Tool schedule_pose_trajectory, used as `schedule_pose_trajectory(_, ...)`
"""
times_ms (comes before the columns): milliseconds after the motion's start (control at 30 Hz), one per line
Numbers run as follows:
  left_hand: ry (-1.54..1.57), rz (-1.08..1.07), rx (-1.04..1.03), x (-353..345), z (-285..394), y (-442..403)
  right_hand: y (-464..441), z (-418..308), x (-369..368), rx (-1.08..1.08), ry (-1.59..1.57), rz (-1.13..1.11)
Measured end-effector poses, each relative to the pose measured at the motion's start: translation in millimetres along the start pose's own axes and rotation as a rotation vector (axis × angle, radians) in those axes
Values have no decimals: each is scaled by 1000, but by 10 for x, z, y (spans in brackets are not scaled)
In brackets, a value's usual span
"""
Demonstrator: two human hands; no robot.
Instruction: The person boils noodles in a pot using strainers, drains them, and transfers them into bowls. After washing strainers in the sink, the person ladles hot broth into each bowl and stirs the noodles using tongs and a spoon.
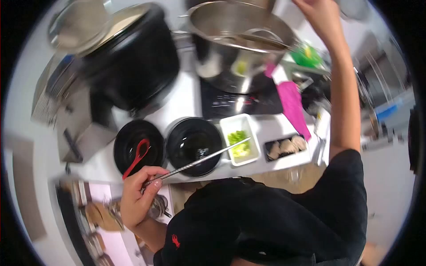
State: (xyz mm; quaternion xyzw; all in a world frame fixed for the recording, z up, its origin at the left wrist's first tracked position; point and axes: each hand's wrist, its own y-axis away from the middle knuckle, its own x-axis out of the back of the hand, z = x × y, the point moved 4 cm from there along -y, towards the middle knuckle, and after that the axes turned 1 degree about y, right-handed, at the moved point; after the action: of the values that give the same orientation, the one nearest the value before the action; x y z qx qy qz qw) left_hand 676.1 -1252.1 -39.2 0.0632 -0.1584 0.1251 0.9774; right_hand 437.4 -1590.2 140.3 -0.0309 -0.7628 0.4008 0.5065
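My left hand (143,195) grips a long thin metal rod (199,160), like chopsticks, whose tip reaches over a white dish (255,148) of chopped greens (239,144). Below the rod is a black bowl (188,139) with a shiny surface inside. Left of it, a second black bowl (122,150) holds a red spoon (138,155). My right hand (313,5) is raised at the top edge, beyond the steel pot; its fingers are cut off by the frame, so its grip is hidden.
A large steel pot (213,57) with a ladle in it stands on a black induction cooker (239,104). A big black cooker (133,62) is at the upper left. A pink cloth (293,106) lies by a small tray of pale slices (286,148).
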Motion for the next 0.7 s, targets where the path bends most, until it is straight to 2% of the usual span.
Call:
schedule_pose_trajectory(33,-3,-61,-45,-83,28,-124,194,-254,229,-147,-19,-88)
schedule_pose_trajectory(67,-7,-109,-87,-167,54,-220,302,-187,332,-96,-44,-13)
schedule_pose_trajectory(100,-9,-150,-126,-239,84,-302,411,-108,424,-36,-72,59)
schedule_pose_trajectory(167,60,-196,-76,-395,148,-425,766,-10,704,287,58,158)
schedule_pose_trajectory(300,451,-162,-26,-927,110,-710,1808,469,758,-219,-262,-20)
schedule_pose_trajectory(367,646,-235,-10,-1264,87,-800,2448,431,469,-357,-365,-68)
schedule_pose_trajectory(400,618,-283,28,-1402,144,-801,2737,402,294,-482,-440,-189)
schedule_pose_trajectory(467,440,-419,-12,-1589,119,-840,3188,319,21,-698,-524,-266)
schedule_pose_trajectory(600,274,-418,-95,-1710,178,-857,3449,309,-140,-775,-657,-209)
schedule_pose_trajectory(667,189,-327,-98,-1537,276,-825,3378,407,-185,-736,-712,-233)
schedule_pose_trajectory(700,123,-205,-212,-1403,342,-802,3343,477,-244,-734,-763,-214)
